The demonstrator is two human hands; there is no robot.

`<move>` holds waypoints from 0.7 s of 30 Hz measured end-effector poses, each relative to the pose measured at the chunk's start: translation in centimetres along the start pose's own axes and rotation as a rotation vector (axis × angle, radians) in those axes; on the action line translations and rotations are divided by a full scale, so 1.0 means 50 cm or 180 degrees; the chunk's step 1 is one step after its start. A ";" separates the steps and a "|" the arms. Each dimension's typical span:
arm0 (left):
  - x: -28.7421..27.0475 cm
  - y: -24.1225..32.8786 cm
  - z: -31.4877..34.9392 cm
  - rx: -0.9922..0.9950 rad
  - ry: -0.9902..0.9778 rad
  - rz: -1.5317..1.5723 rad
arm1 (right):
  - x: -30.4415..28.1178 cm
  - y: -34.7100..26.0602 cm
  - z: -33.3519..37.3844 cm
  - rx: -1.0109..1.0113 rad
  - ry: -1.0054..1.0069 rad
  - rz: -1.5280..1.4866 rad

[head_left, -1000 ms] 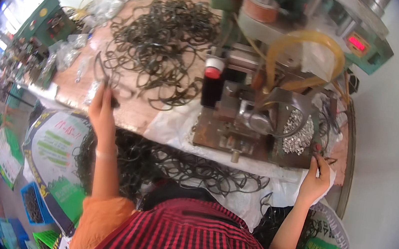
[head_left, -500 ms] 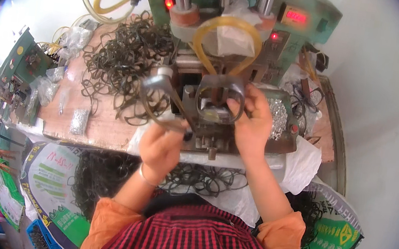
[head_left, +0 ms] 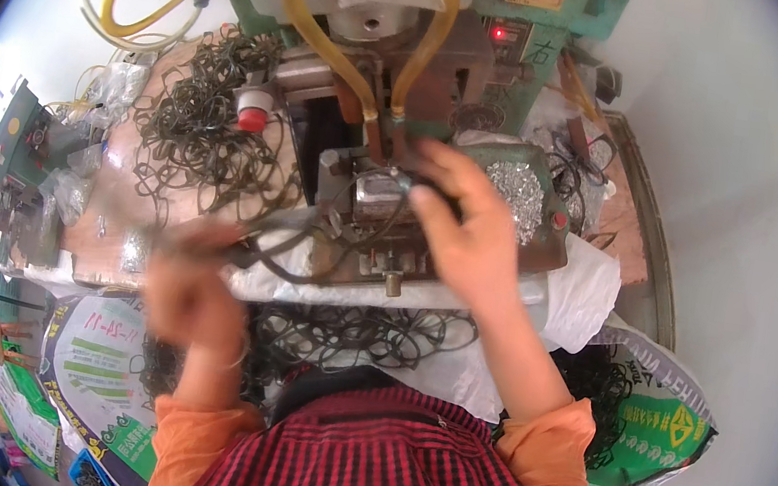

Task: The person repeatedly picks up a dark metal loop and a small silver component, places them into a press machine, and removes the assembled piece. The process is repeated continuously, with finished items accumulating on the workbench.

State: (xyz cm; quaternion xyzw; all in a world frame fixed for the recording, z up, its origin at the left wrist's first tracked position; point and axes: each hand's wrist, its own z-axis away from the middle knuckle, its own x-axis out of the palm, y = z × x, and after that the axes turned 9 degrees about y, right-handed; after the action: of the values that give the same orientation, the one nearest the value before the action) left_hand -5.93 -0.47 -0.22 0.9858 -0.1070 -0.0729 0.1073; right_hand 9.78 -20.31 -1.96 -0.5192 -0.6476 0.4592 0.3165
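My right hand (head_left: 474, 235) reaches the working part of a green press, thumb and fingers closed on a dark loop-shaped strip (head_left: 393, 229) at the metal die block (head_left: 378, 192). Two copper-coloured prongs, fed by a yellow hose (head_left: 438, 18), stand just above that block. My left hand (head_left: 190, 300) is off to the left, smeared by motion, near another dark loop (head_left: 282, 268) at the table's front edge. Whether its fingers hold anything I cannot make out.
A heap of dark loops (head_left: 216, 142) covers the table left of the press. A red-topped button (head_left: 251, 117) stands beside it. Small silvery parts (head_left: 516, 196) fill a green tray on the right. Sacks (head_left: 95, 352) and more loops (head_left: 347, 336) lie below the table edge.
My left hand has moved left and down, away from the die. My right hand stays at the press, slightly lower and further left. The view has shifted, with the press now higher and further left.
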 end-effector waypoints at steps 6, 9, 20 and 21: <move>0.059 0.047 -0.028 -0.0681 -0.0321 0.1304 | -0.164 0.193 0.013 -0.0819 0.0810 0.3544; 0.098 0.039 -0.037 0.0581 -0.0195 0.0663 | -0.177 0.210 0.009 -0.1046 0.0726 0.3233; 0.209 -0.007 0.020 0.1118 -0.0445 0.1089 | -0.186 0.201 -0.029 -0.0420 0.1099 0.2602; 0.207 -0.007 0.020 0.1134 -0.0471 0.1081 | -0.180 0.209 -0.027 -0.0750 0.0961 0.2646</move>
State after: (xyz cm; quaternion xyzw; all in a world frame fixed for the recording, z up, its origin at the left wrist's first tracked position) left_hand 3.98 -2.66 -2.53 0.9490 -0.2897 -0.1058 -0.0654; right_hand 17.33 -28.19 -10.50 -0.8286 -0.3787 0.3897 0.1350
